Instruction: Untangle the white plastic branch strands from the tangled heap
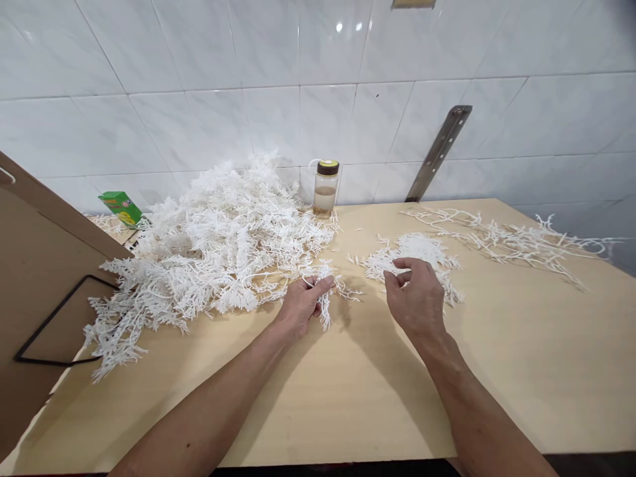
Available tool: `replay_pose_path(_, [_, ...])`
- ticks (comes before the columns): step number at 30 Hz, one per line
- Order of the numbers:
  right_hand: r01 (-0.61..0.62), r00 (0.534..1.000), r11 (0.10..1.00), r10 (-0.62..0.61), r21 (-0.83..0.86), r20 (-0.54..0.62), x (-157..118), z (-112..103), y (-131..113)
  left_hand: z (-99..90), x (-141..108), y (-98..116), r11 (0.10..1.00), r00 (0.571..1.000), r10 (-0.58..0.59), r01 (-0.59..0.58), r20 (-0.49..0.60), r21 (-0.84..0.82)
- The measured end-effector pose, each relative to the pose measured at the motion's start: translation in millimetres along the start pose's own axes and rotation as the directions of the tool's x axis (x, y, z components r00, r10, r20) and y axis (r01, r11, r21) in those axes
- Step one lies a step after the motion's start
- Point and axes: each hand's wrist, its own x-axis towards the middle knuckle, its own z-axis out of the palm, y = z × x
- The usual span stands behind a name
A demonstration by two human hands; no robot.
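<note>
My left hand (301, 306) pinches a white plastic sprig (324, 309) between thumb and fingers, with its fine tips hanging down. To its left a big heap of white feathery sprigs (223, 232) spreads over the table. My right hand (416, 295) hovers in front of a smaller, flatter pile of white sprigs (422, 250), partly covering it. Its thumb and index finger are bent with a gap between them, and nothing shows in that gap. The other fingers of this hand are mostly hidden.
Bare white stems (511, 242) lie at the right on the wooden table (521, 371). A bottle with a dark lid (325, 189) stands by the tiled wall. At the left are a green box (120, 208) and a cardboard box (44, 265). A metal strip (442, 149) leans at the back.
</note>
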Motion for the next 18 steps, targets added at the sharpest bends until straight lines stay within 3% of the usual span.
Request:
replay_pose_path(3, [0.025, 0.997, 0.991, -0.034, 0.132, 0.067, -4, -1, -7, 1.4, -1, 1, 1.000, 1.000, -0.006, 0.005, -0.005, -0.017])
replay_pose_path(7, [0.013, 0.920, 0.916, -0.168, 0.401, 0.354, -25, 12, -31, 2.3, -2, 3, 0.999, 1.000, 0.002, -0.002, -0.001, -0.046])
replay_pose_path(11, [-0.144, 0.860, 0.903, -0.087, 0.404, 0.502, -37, 25, -39, 1.0, 0, 2, 0.997, 1.000, 0.008, -0.007, 0.022, -0.075])
replay_pose_path(18, [-0.354, 0.829, 0.832, 0.067, 0.427, 0.555, -37, 32, -38, 0.8, -1, 3, 0.998, 0.998, 0.011, -0.008, 0.056, -0.055])
